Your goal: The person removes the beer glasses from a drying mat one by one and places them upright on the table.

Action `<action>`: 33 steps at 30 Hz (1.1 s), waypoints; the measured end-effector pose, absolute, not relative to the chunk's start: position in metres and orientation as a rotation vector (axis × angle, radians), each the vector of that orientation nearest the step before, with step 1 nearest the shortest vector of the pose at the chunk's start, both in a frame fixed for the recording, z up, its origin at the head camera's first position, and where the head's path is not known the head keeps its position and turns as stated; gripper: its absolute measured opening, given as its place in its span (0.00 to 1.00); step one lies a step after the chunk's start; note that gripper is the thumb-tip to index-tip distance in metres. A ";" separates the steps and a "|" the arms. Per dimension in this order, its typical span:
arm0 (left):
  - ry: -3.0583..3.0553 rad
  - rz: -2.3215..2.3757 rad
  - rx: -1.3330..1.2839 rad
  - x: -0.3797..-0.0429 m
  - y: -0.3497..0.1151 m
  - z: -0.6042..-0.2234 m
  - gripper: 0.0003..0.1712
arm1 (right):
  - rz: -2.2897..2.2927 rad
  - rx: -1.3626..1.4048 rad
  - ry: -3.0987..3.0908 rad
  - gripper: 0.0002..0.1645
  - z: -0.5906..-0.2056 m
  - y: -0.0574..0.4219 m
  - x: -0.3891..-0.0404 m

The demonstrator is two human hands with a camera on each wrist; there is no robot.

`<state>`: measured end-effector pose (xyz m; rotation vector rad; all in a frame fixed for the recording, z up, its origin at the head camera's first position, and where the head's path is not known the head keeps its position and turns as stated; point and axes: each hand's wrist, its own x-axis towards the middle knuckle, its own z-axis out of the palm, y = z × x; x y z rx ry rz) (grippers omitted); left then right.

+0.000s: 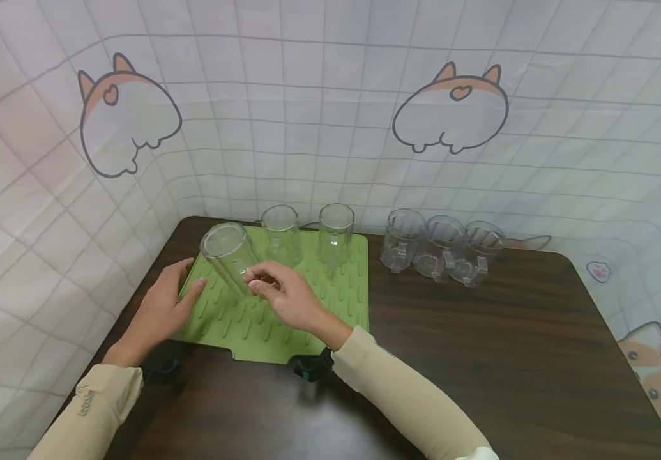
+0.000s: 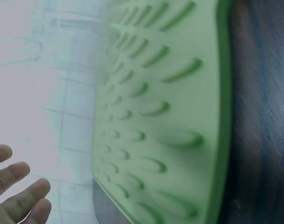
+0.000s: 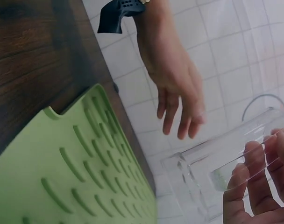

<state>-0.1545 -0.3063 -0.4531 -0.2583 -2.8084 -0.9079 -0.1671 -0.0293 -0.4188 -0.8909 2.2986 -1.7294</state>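
The right hand [image 1: 287, 295] pinches a tilted glass mug [image 1: 225, 250] above a green mat [image 1: 273, 338], and the left hand [image 1: 160, 303], thumb held wide, is near the mug's opposite side.

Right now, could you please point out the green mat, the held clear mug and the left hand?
Green mat [image 1: 261, 329], head view: its ridged front part.
Held clear mug [image 1: 230, 263], head view: its side wall.
Left hand [image 1: 160, 310], head view: back of the hand.
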 end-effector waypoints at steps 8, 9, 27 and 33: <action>-2.651 -1.064 -0.257 -0.150 -0.294 -0.432 0.33 | -1.610 -1.064 2.446 0.13 -0.408 -0.017 -0.161; -2.636 -1.083 -0.264 -0.150 -0.293 -0.429 0.33 | -1.600 -1.081 2.467 0.13 -0.407 -0.015 -0.161; -2.426 -1.252 -0.471 -0.142 -0.256 -0.409 0.27 | -1.443 -1.478 2.731 0.11 -0.398 0.021 -0.152; -2.405 -1.278 -0.509 -0.143 -0.243 -0.405 0.29 | -1.340 -1.663 2.867 0.10 -0.398 0.033 -0.151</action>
